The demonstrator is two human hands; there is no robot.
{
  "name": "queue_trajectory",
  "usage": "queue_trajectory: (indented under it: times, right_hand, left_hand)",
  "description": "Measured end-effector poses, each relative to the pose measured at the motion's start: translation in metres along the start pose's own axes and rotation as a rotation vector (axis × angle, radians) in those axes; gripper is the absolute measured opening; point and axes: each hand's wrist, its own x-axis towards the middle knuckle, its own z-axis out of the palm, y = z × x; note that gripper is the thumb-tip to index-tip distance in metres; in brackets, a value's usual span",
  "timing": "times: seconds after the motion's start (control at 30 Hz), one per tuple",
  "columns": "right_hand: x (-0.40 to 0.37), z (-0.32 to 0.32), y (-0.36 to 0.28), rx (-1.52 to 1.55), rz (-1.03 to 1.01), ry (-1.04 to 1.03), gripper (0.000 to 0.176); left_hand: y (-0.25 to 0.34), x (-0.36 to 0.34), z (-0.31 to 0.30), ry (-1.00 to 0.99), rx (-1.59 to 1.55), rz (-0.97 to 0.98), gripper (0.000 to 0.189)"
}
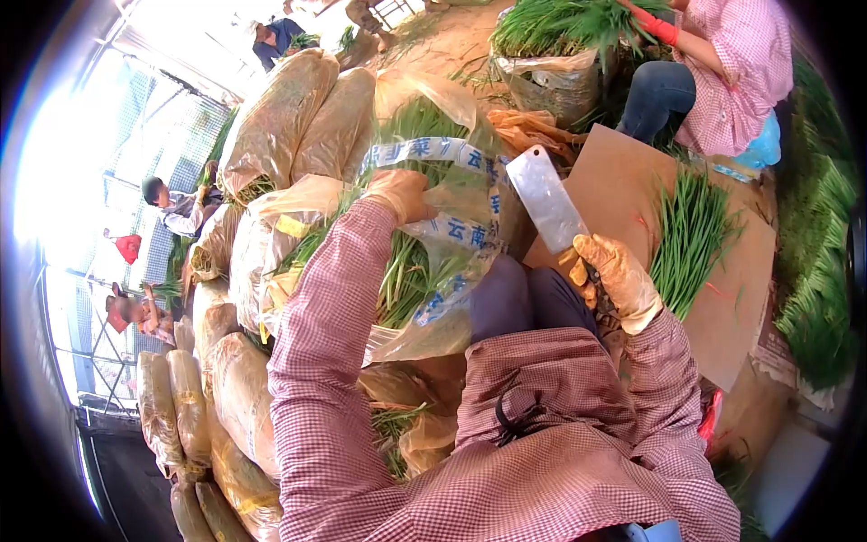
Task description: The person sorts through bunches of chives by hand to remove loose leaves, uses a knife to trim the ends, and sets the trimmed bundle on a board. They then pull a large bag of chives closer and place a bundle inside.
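Right hand (pixel 619 275), orange-gloved: fingers curled around the handle of a silver rectangular cleaver (pixel 547 200), blade near a flat brown cardboard sheet (pixel 617 181); loose green stalks (pixel 691 239) on it, bare cardboard either side. Left hand (pixel 402 194): fingers bent, grip unclear, at a clear blue-lettered plastic bag (pixel 488 194) containing greens. Beyond: bulging translucent sacks (pixel 282 117).

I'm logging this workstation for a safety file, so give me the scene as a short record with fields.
left hand: at the printed plastic bag, which holds greens
right hand: gloved, gripping the cleaver
blade: uncovered, extending away from the body
cardboard: right side, leafy bundle on top
co-worker: red glove, touching greens
left side: filled bags, piled
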Motion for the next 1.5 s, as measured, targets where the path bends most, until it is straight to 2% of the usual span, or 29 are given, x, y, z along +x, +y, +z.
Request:
queue_trajectory:
  times: [0.03,0.13,0.33,0.53,0.77,0.93,0.97,1.07,1.1,1.2,1.23,1.33,1.37,1.43,1.47,1.5]
  right_hand:
    - [0.000,0.002,0.000,-0.018,0.010,-0.006,0.043]
    - [0.004,0.017,-0.007,-0.080,0.064,-0.081,0.043]
    - [0.038,0.053,-0.011,-0.090,0.104,-0.200,0.042]
    - [0.088,0.067,0.005,-0.235,0.080,-0.302,0.047]
    - [0.066,0.060,-0.016,-0.365,0.132,-0.321,0.048]
    - [0.077,0.082,-0.029,-0.406,0.145,-0.311,0.048]
    - [0.090,0.083,-0.019,-0.415,0.090,-0.314,0.048]
    - [0.099,0.083,-0.017,-0.379,0.143,-0.327,0.048]
    - [0.090,0.078,-0.019,-0.466,0.037,-0.364,0.050]
    - [0.072,0.062,-0.016,-0.381,0.138,-0.368,0.054]
    - [0.070,0.061,-0.017,-0.387,0.137,-0.369,0.056]
    - [0.087,0.086,-0.017,-0.460,0.171,-0.316,0.051]
    - [0.092,0.089,-0.017,-0.380,0.142,-0.370,0.049]
    - [0.091,0.096,-0.012,-0.350,0.177,-0.350,0.047]
    - [0.089,0.102,-0.006,-0.340,0.204,-0.353,0.046]
    - [0.078,0.102,-0.007,-0.390,0.245,-0.366,0.043]
  left_hand:
    - [0.001,-0.003,-0.002,0.026,-0.009,0.031,0.053]
    - [0.007,-0.004,-0.014,-0.161,0.126,-0.048,0.051]
    - [-0.017,-0.005,-0.002,-0.172,0.029,0.039,0.044]
    - [-0.028,-0.005,0.013,0.051,-0.077,0.172,0.029]
    - [-0.028,-0.008,0.018,0.196,-0.204,0.180,0.024]
    - [-0.029,-0.004,0.024,0.210,-0.048,0.226,0.021]
    - [-0.032,0.001,0.029,0.218,0.001,0.247,0.021]
    - [-0.042,0.011,0.039,0.268,0.083,0.388,0.023]
    - [-0.041,0.010,0.037,0.237,0.029,0.339,0.022]
    - [-0.034,-0.009,0.032,0.322,-0.251,0.224,0.021]
    - [-0.035,-0.008,0.029,0.274,-0.271,0.217,0.020]
    - [-0.031,-0.002,0.024,0.167,-0.048,0.201,0.022]
    - [-0.034,-0.009,0.024,0.240,-0.102,0.282,0.021]
    - [-0.048,-0.017,0.017,0.298,-0.292,0.275,0.018]
    - [-0.054,-0.026,0.015,0.324,-0.396,0.256,0.016]
    - [-0.060,-0.033,0.002,0.335,-0.305,0.143,0.012]
